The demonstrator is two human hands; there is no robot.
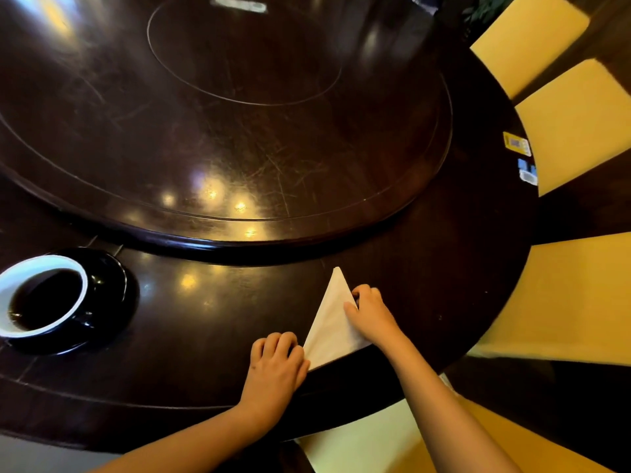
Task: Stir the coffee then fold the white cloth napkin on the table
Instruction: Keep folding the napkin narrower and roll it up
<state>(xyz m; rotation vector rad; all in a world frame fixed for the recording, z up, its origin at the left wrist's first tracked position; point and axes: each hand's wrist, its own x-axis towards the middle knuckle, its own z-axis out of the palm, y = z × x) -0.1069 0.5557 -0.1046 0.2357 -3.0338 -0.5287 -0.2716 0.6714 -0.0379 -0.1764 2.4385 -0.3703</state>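
Looking down from the head camera, we find the white cloth napkin (pixel 333 322) lying as a narrow triangle on the dark table (pixel 205 336), close to the near edge. Its long axis runs away from us: the tip points toward the raised turntable (pixel 239 114), the broad base lies along the table's rim. The right hand (pixel 370 314) sits on the triangle's right side, thumb on top of the cloth and fingers curled over the edge, pinching it about halfway up. The left hand (pixel 275 367) is at the base's left corner with fingers curled; the corner slips under its thumb side, and we cannot tell whether it pinches or only pins it. So the cloth lies between both hands, the right one nearer the tip. We judge the stirring done and the folding under way; the next fold likely turns on carrying the right edge across toward the left hand. The coffee cup (pixel 41 295) on its black saucer (pixel 109 302) stands well apart, far left.
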